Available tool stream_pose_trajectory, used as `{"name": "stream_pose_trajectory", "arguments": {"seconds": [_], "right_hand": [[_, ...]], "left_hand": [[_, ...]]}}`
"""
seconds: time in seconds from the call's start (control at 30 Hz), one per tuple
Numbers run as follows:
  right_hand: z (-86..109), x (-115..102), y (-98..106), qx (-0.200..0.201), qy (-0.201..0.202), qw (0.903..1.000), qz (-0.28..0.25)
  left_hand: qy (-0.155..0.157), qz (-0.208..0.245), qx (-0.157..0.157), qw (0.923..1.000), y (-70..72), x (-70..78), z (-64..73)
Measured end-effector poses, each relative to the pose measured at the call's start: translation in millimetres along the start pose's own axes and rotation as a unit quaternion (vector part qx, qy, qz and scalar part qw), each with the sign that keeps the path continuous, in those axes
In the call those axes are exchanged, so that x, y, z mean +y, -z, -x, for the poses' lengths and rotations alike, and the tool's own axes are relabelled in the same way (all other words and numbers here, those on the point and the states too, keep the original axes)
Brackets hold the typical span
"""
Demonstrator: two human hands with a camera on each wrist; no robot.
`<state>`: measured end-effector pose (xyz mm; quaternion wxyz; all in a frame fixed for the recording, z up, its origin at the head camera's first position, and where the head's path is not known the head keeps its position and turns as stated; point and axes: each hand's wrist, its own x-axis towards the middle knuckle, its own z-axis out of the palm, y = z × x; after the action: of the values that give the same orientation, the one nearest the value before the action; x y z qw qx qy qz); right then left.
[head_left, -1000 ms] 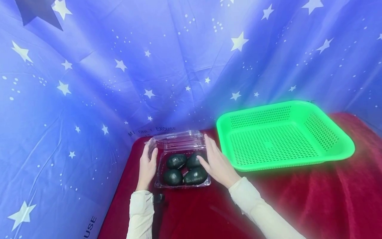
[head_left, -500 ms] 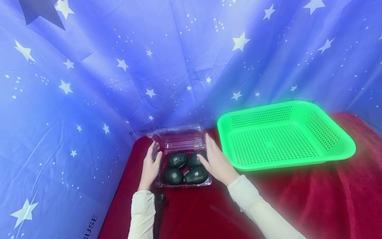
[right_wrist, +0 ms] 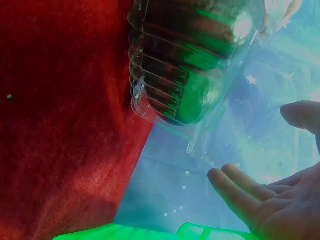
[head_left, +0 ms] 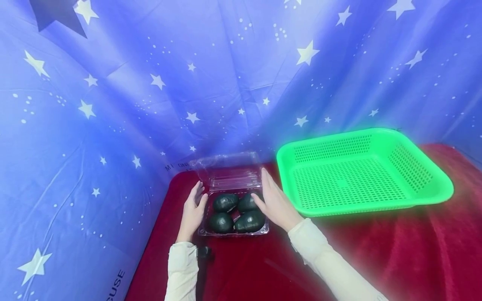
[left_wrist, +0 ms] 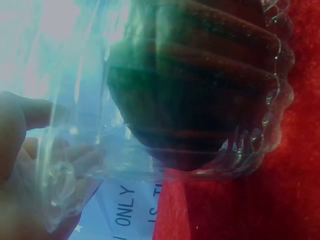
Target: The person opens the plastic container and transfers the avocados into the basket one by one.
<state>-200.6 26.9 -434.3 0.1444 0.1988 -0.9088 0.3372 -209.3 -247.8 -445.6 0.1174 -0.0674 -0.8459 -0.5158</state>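
A clear plastic clamshell box point(head_left: 241, 235) stands on the red cloth, its lid point(head_left: 229, 169) tipped back. Several dark green, glossy, avocado-like fruits point(head_left: 250, 221) lie inside. My left hand point(head_left: 191, 215) is upright along the box's left side, fingers and thumb extended. On the other side my right hand point(head_left: 280, 207) has its fingers straight near the lid's right edge; from the head, its thumb overlaps the back right fruit. In the right wrist view the fingers point(right_wrist: 242, 192) are spread and hold nothing. Glare and clear plastic hide whether the left hand touches the box.
A shallow green plastic basket point(head_left: 438, 184) with perforated sides stands to the right of the box. Behind rises a blue curtain point(head_left: 233, 83) printed with stars, close to the cloth's back edge. A small black object point(head_left: 204, 253) shows beside the left wrist.
The lid has swung farther back. My left hand has come away from it and moved down toward the box's side. The right hand stays almost in place.
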Motion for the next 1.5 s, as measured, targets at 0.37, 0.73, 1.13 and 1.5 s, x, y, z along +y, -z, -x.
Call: {"name": "stream_pose_trajectory", "arguments": {"seconds": [0.37,0.73,1.13,1.5], "right_hand": [[-1.4,-0.3,-0.7,-0.008,0.003,1.0000,0.000],[-1.6,2.3,-1.6,0.002,0.055,0.9978,0.038],[-1.2,3.7,-7.8,-0.020,0.088,0.9935,0.068],[0.9,10.7,-15.2,-0.023,0.130,0.9888,0.070]], "left_hand": [[0.008,-0.031,0.013,0.9994,-1.2,-2.8,4.4],[0.021,-0.050,0.038,0.9978,2.7,-0.4,7.6],[0.092,-0.070,0.033,0.9927,5.7,-2.5,11.2],[0.154,-0.037,0.003,0.9874,11.1,-4.6,13.1]]}}
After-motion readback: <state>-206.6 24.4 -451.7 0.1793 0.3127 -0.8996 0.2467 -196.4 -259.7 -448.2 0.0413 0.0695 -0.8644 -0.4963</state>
